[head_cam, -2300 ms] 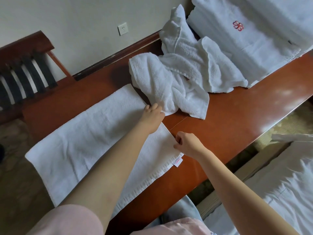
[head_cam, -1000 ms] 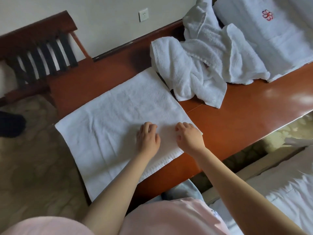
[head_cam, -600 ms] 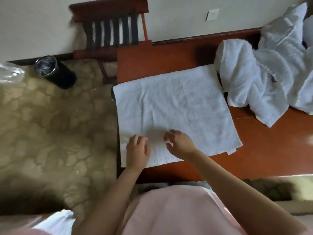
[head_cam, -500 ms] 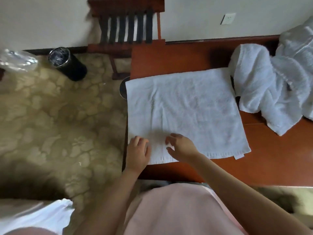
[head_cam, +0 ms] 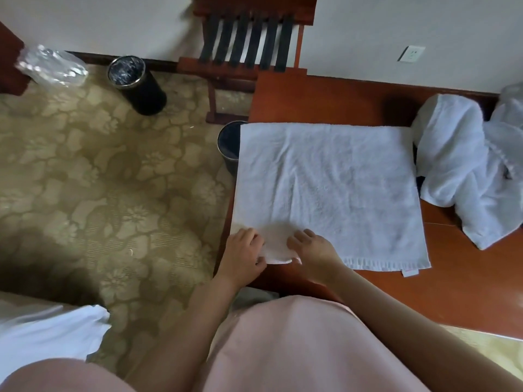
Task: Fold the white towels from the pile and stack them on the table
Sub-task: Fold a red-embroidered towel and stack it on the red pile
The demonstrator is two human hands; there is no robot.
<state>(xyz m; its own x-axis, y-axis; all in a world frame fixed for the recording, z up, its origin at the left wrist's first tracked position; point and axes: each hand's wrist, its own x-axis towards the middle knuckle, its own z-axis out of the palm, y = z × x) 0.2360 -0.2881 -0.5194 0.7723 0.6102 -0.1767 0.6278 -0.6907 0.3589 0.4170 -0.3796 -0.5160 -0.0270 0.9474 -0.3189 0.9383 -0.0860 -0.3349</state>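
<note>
A white towel (head_cam: 325, 193), folded in half, lies flat on the left end of the red-brown wooden table (head_cam: 467, 292), its left edge at the table's end. My left hand (head_cam: 243, 253) and my right hand (head_cam: 314, 250) sit close together at the towel's near left corner, fingers curled, pinching the near edge, which bulges up slightly between them. A small label hangs from the towel's near right corner. The pile of crumpled white towels (head_cam: 458, 171) lies at the right, just beside the flat towel.
A dark bin (head_cam: 229, 142) stands on the patterned carpet against the table's left end, and a second black bin (head_cam: 135, 83) stands near the wall. A slatted wooden rack (head_cam: 254, 38) is behind the table. White bedding (head_cam: 42, 335) shows at lower left.
The long towel has been folded in half. Both hands slid from its right end along the near edge to the near left corner, and my view swung left.
</note>
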